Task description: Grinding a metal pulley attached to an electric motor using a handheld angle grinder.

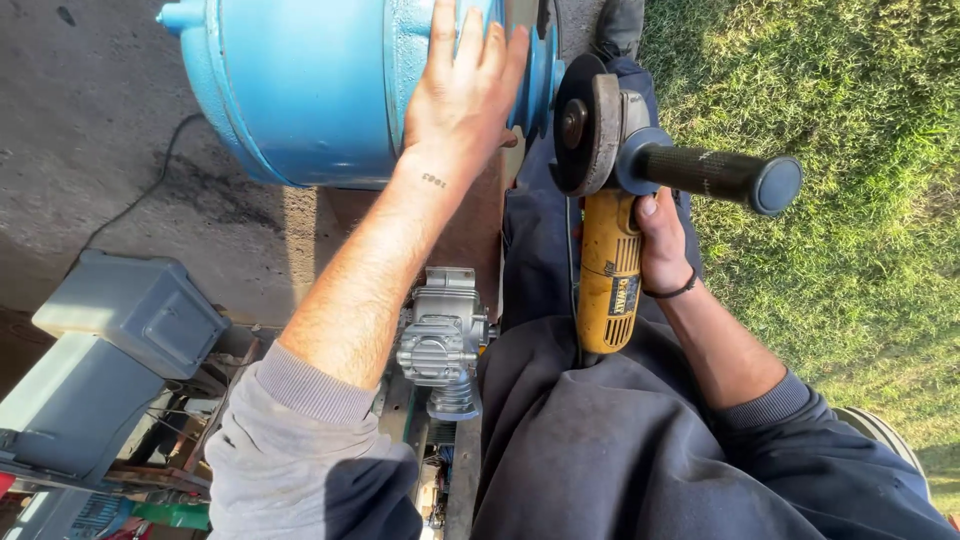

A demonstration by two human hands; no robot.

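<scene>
One yellow angle grinder [610, 270] sits over the person's lap, its disc [578, 125] just beside the blue drum [310, 90]. The right hand [662, 240] is wrapped around its body. The left hand [462, 95] lies flat, fingers spread, on the drum. A grey engine [440, 345] sits below.

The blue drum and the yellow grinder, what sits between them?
In the head view, the left hand rests flat on the blue drum, beside its blue pulley. The pulley lies between that hand and the grinder, held by the right hand.
</scene>
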